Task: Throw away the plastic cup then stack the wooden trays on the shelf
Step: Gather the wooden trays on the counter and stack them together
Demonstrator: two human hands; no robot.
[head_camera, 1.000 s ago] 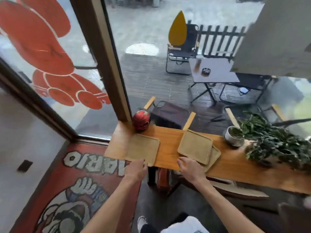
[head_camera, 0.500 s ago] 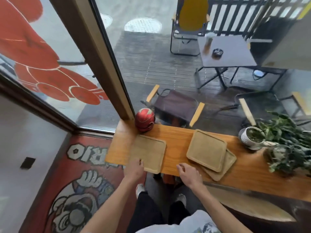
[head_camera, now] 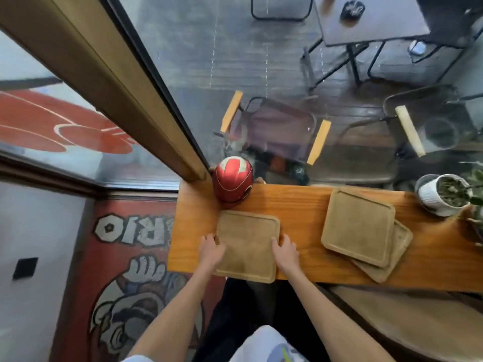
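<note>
Head view: a single wooden tray (head_camera: pixel 248 246) lies flat on the shelf (head_camera: pixel 300 205), just in front of the red helmet (head_camera: pixel 232 178), its near edge reaching the shelf's front. The left hand (head_camera: pixel 211 250) grips the tray's left edge with curled fingers. The right hand (head_camera: pixel 285 250) grips its right edge, thumb on top. Well to the right of the helmet, two stacked trays (head_camera: pixel 358 226) lie askew, the upper one covering most of the lower. Farther right of the helmet stands a potted plant (head_camera: pixel 444 194).
</note>
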